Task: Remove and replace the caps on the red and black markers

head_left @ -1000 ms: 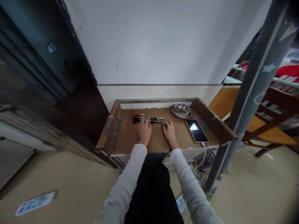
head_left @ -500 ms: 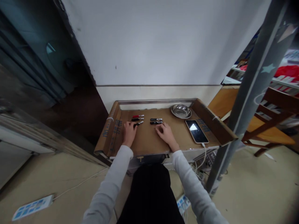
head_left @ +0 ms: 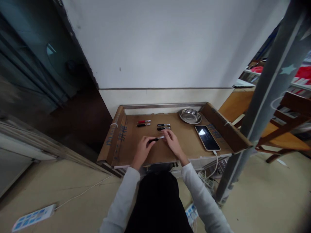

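A person in white sleeves sits at a cardboard-lined worktop (head_left: 136, 152) against a white wall. Both hands meet over its middle, holding 1 pen (head_left: 156, 139) between them, lifted just above the cardboard. The left hand (head_left: 142, 150) has its fingers closed around the pen's dark end. The right hand (head_left: 171, 142) pinches the pen's pale end between its fingertips.

Further back on the worktop lie 4 more pens in 2 pairs. The left pair (head_left: 143, 123) has 1 red pen above 1 dark pen. The right pair (head_left: 163, 126) is dark, and it lies just beyond the right hand's fingers. A shallow metal dish (head_left: 190, 116) sits in the far right corner. A phone (head_left: 207, 137) lies screen up near the right edge, with a white cable (head_left: 214, 163) running from it down off the front. A power strip (head_left: 32, 218) rests on the floor at lower left.
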`<state>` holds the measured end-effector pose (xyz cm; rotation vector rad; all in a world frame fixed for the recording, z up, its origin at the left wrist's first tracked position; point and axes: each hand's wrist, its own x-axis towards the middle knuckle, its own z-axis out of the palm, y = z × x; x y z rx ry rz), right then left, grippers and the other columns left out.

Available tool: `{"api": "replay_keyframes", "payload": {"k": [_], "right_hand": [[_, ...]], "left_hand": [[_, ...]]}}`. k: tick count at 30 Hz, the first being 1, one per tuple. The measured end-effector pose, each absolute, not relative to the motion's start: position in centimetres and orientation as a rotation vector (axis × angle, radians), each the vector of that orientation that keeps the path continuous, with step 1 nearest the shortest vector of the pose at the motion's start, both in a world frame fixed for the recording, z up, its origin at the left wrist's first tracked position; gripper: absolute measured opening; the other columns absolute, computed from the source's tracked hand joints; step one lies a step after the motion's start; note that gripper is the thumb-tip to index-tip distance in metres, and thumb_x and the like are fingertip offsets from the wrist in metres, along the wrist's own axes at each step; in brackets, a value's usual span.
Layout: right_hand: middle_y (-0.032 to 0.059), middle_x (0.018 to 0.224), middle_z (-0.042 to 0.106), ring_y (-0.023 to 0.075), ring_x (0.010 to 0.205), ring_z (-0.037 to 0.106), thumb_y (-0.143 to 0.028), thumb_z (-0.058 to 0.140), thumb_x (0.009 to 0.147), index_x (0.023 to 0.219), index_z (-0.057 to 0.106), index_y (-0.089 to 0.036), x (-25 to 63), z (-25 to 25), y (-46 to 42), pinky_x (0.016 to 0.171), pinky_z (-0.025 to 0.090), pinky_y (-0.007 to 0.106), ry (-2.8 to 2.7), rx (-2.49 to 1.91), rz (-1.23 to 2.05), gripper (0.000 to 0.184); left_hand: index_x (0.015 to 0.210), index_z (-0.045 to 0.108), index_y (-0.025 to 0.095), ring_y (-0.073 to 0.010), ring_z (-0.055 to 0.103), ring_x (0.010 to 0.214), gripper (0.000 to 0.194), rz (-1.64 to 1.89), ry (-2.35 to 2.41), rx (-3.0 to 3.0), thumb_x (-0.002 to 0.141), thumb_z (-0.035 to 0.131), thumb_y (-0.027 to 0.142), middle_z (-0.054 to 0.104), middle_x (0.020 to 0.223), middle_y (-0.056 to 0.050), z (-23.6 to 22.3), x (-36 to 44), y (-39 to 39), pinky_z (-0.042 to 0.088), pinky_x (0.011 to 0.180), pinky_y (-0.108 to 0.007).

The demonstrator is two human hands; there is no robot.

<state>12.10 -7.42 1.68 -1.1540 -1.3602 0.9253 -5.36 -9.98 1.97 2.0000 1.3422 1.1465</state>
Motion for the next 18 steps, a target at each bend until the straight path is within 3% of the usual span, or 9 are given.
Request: {"api": "replay_keyframes", "payload": {"k": [5,10,14,18], "right_hand": [[0.0006,0.079,0.065,0.0087,0.059,0.055,-0.028,0.059,0.076,0.086,0.064,-0.019,11.5,1.9,-7.2,0.057,0.047,0.021,-0.789,-0.883,1.536,0.015],[-0.0006,0.068,0.064,0.0083,0.058,0.057,-0.021,0.054,0.08,0.075,0.061,-0.019,12.2,1.5,-5.3,0.056,0.051,0.019,-0.58,-0.858,1.609,0.008],[0.0022,0.074,0.067,0.0084,0.063,0.061,-0.019,0.051,0.083,0.081,0.063,-0.016,13.6,1.6,-5.3,0.057,0.053,0.018,-0.574,-0.843,1.791,0.013],[0.0045,0.091,0.068,0.0085,0.079,0.064,-0.015,0.053,0.081,0.091,0.064,-0.013,15.5,1.4,-5.4,0.071,0.055,0.017,-0.577,-0.779,1.87,0.016]], "left_hand": [[0.12,0.045,0.023,-0.014,0.058,0.09,0.039,1.561,1.297,1.733,0.083,0.055,0.032,0.058,0.108,-0.006,3.1,-0.3,-8.3,0.048,0.08,-0.029],[0.112,0.052,0.022,-0.0143,0.06,0.089,0.032,1.504,1.217,1.851,0.082,0.056,0.029,0.061,0.106,-0.006,3.0,1.8,-6.5,0.048,0.082,-0.031],[0.105,0.054,0.02,-0.013,0.06,0.083,0.027,1.528,1.178,1.759,0.08,0.058,0.03,0.063,0.096,-0.005,3.7,0.5,-5.2,0.049,0.077,-0.028],[0.102,0.052,0.018,-0.0125,0.06,0.083,0.029,1.656,1.145,1.435,0.079,0.057,0.036,0.06,0.095,-0.005,3.6,-2.8,-4.0,0.05,0.075,-0.028]]}}
